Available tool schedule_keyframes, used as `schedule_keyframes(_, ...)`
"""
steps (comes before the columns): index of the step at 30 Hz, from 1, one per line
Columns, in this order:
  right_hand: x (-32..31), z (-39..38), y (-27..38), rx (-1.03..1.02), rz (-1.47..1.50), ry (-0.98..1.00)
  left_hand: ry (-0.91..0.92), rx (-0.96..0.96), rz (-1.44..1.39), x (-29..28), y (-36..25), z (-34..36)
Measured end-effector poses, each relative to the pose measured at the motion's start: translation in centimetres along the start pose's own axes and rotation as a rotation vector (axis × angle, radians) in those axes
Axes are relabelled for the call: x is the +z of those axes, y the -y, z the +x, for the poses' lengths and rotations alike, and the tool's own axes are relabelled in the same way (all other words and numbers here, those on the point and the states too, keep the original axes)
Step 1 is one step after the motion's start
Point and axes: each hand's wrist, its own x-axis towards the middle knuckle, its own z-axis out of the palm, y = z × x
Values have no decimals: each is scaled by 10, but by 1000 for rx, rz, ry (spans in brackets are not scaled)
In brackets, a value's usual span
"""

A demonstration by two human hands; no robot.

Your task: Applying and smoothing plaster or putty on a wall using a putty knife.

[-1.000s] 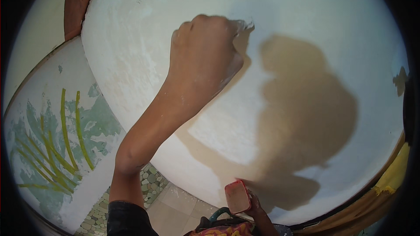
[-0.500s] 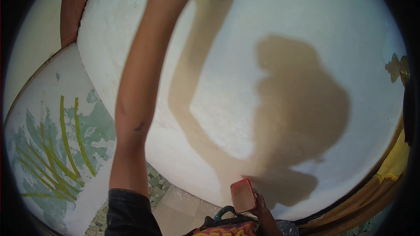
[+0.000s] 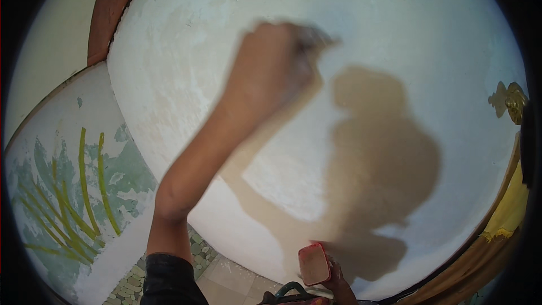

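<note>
My left arm reaches up across a large whitish wall (image 3: pixel 169 73). At its end my left hand (image 3: pixel 271 68) is closed and smeared by motion, close to the wall surface. A dark, blurred thing (image 3: pixel 323 37) sticks out from its fingers toward the wall, too unclear to name. Low in the view, my right hand (image 3: pixel 337 278) grips a small red-rimmed tub (image 3: pixel 314 264) by its side. Beige stuff fills the inside of the tub. Shadows of my head, body and arm fall on the wall.
To the left, another wall (image 3: pixel 127 164) has flaking green paint and yellow-green strokes. A reddish-brown frame (image 3: pixel 116 17) borders the upper left. At the right are a gold fitting (image 3: pixel 515 103) and a yellow-brown curtain (image 3: pixel 497 220). Floor tiles (image 3: pixel 228 277) and pebbles (image 3: pixel 132 282) lie below.
My left hand has come down and to the right from the top edge, with the elbow now bent. The tub in my right hand sits slightly lower in the view.
</note>
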Motion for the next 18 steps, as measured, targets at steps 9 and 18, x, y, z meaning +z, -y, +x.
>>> schedule_keyframes(9,49,-12,7,-78,-261,-66,-176,-328,165,-49,25,86)
schedule_keyframes(18,9,4,11,123,48,-105,331,142,307,51,-62,-15)
